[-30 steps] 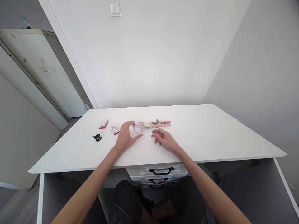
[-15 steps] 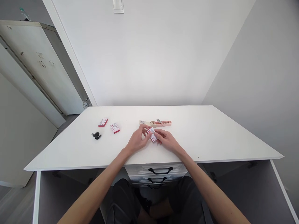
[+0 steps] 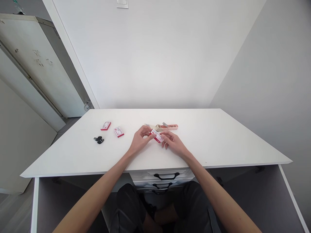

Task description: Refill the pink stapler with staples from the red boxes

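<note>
Both my hands meet over the middle of the white desk (image 3: 218, 139) around a small red-and-white box (image 3: 156, 136). My left hand (image 3: 140, 140) pinches its left end with thumb and fingers. My right hand (image 3: 173, 143) grips its right end. The box is tilted and lifted a little off the desk. Just behind my hands lies a beige and pink stapler (image 3: 163, 127), opened out flat.
Two more small red-and-white boxes (image 3: 106, 126) (image 3: 119, 132) lie to the left, with a black binder clip (image 3: 98, 139) in front of them. Drawers with black handles (image 3: 166, 176) sit under the desk by my knees. A white cabinet (image 3: 36, 64) stands far left.
My left hand carried the small box rightward from beside the stapler's left end to my right hand, which closed on it. Both hands now hold it.
</note>
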Tool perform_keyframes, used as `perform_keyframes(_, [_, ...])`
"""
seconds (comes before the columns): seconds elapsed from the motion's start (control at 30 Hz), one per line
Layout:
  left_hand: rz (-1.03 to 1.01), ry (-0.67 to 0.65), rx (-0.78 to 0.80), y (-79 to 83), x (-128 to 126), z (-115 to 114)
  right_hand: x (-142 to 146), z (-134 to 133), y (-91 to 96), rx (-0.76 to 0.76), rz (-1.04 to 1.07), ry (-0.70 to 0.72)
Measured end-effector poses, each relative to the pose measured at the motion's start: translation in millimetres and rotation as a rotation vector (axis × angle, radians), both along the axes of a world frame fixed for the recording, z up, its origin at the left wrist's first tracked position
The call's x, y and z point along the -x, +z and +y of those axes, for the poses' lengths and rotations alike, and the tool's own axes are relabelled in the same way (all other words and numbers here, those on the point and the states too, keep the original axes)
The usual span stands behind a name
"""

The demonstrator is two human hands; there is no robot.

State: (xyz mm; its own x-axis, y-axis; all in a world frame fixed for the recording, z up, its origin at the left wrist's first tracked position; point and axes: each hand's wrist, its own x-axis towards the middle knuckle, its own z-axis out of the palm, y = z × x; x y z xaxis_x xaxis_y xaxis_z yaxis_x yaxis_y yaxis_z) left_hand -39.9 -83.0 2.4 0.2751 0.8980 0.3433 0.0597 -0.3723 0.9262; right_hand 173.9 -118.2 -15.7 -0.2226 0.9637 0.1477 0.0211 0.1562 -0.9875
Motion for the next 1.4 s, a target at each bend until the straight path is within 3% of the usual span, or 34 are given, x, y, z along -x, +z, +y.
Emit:
perform_keyframes(0.23, [0.007, 0.109, 0.026, -4.0, 3.6, 4.2, 1.6, -2.4, 2.3, 0.000, -0.043, -0.035])
perform_keyframes(0.6, [-0.109, 0.048, 0.136, 3.8, 0.8, -1.7, 0.5, -2.4, -0.2, -0.061, -0.016, -0.041])
perform_keyframes(1.13, [-0.191, 0.039, 0.188, -0.4, 2.3, -1.6, -3.1, 1.5, -11.2, -0.200, -0.157, -0.140])
perform_keyframes(1.4, [-0.190, 0.068, 0.177, -4.9, 4.0, 1.7, -1.5, 1.7, -14.2, -0.168, -0.198, -0.154])
